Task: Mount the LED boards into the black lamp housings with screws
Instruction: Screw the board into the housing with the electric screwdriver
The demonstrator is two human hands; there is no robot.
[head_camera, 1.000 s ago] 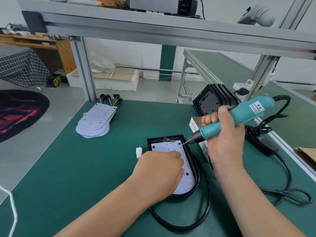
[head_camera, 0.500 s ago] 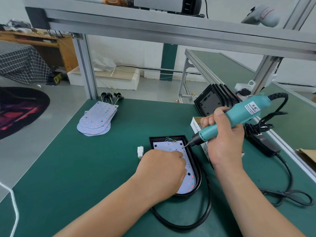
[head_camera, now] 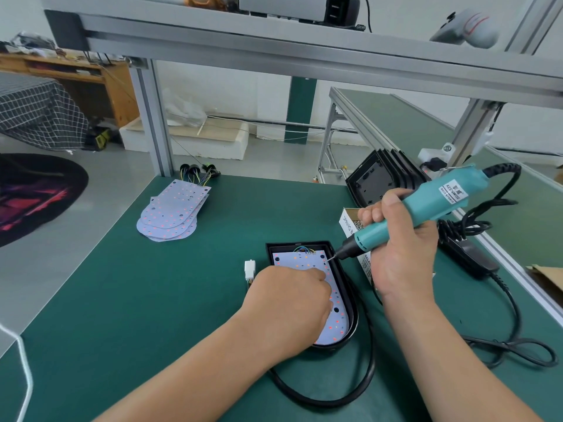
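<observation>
A white, round-ended LED board (head_camera: 307, 263) dotted with orange diodes is seated inside a black plastic lamp housing (head_camera: 350, 303), which lies flat on the green counter (head_camera: 152, 300) directly in front of the person. The left hand (head_camera: 289, 303) is rested on the middle of the board, seemingly so that it is kept from shifting while a screw is driven. Its fingers are curled under the palm, and whether anything is pinched beneath them cannot be told.

A teal electric screwdriver (head_camera: 426, 205) is grasped firmly by the right hand (head_camera: 399, 248), with the fingers wrapped round its barrel. The tool is held tilted, and its bit is brought down to the far right corner of the board, just inside the housing wall, where a mounting hole is presumably located. The step in hand is judged to be the fastening of that corner.

An open white cardboard box (head_camera: 347, 220), probably for screws, is kept just beside the housing, within easy reach of the right hand. A stack of spare LED boards (head_camera: 170, 217) is laid at the far left, and further black housings (head_camera: 384, 178) are stood on edge behind the box, so more units appear to await assembly.
</observation>
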